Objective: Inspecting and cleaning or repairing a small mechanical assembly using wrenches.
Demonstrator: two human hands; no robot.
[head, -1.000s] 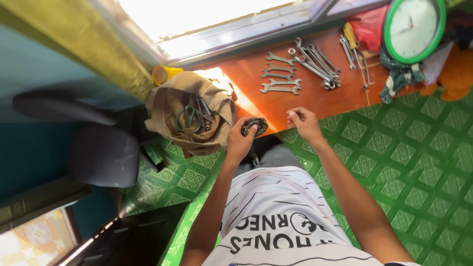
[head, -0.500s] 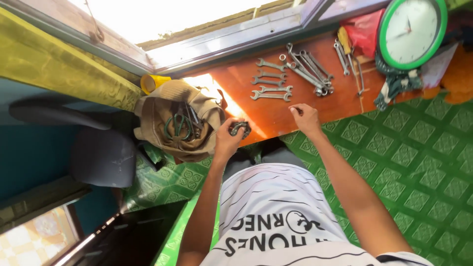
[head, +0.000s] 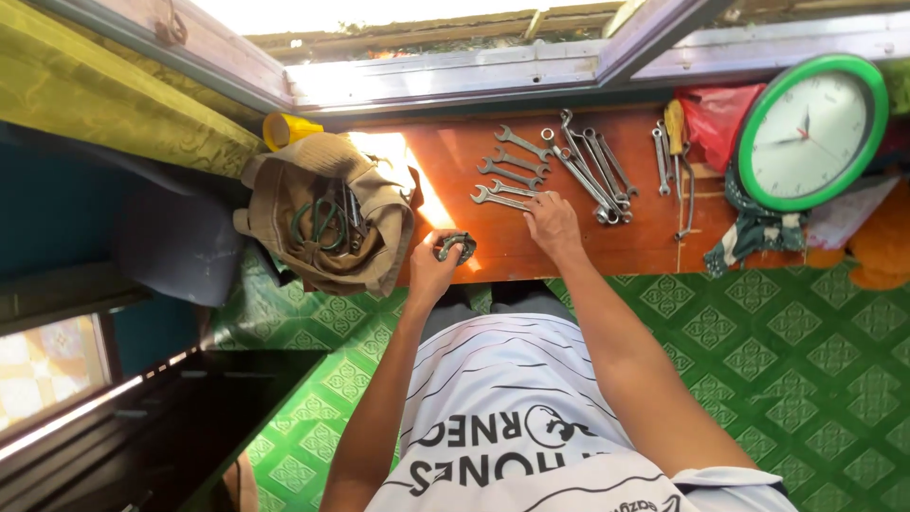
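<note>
R hand point(head: 553, 226) moved onto wrenches point(head: 507, 175); L hand point(head: 434, 273) grips dark part point(head: 456, 246).

— What moved?
— The right hand point(head: 553, 224) reached toward twelve o'clock, from the table edge up to the nearest wrench point(head: 500, 197)
— And the left hand point(head: 433, 272)?
— It carried the small dark part point(head: 455, 246) slightly toward three o'clock

Wooden tabletop point(head: 493, 251): wrenches point(head: 559, 171), tool bag point(head: 327, 223), clock point(head: 810, 133).
</note>
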